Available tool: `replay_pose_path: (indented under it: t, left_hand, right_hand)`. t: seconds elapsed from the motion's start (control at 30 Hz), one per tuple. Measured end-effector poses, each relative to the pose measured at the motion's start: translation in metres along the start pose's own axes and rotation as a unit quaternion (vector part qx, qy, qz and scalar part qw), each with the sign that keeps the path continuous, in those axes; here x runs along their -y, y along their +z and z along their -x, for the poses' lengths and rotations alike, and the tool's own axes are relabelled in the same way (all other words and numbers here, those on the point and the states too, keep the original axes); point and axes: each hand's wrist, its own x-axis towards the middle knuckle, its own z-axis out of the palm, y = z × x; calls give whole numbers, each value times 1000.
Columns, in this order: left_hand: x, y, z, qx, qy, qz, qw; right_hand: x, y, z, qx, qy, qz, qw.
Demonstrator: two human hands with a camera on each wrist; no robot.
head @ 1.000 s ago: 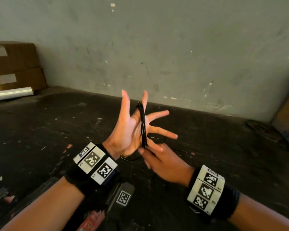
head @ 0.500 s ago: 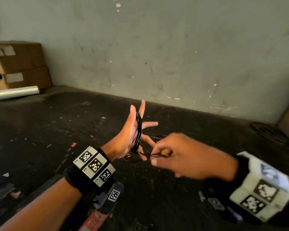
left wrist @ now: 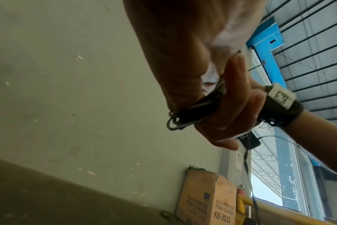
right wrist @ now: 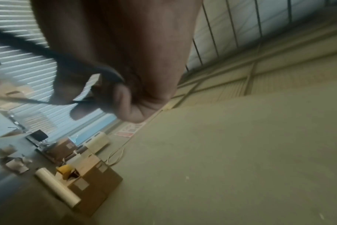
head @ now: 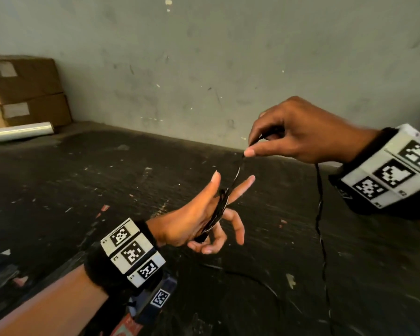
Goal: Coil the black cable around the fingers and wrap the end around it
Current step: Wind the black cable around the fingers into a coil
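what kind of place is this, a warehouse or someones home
Most likely a warehouse or industrial storeroom, not a home: taped cardboard boxes and a roll of plastic film sit by a bare scuffed wall, a carton is marked foam cleaner, and a ribbed metal roof shows overhead.

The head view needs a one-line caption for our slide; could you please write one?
Right hand pinches the black cable, taut above its turns around the left hand, slack hanging below.
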Motion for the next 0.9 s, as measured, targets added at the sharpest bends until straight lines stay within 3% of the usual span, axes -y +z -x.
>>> replay_pose_path:
  t: [0.33, 0.53, 0.7, 0.9]
  left_hand:
    - [-17, 5, 3, 6, 39, 39, 998]
    - [-26, -1, -6, 10, 126, 193, 973]
    - [-36, -14, -12, -77, 157, 204, 963]
    - [-25, -27, -11, -144, 150, 173, 963]
  right_hand:
    - [-34, 93, 14, -33, 64, -169, 983]
    - [-12, 140, 21, -80, 113, -261, 955]
    - [30, 159, 28, 31, 118, -307, 944]
    - [48, 145, 29, 125, 115, -295, 940]
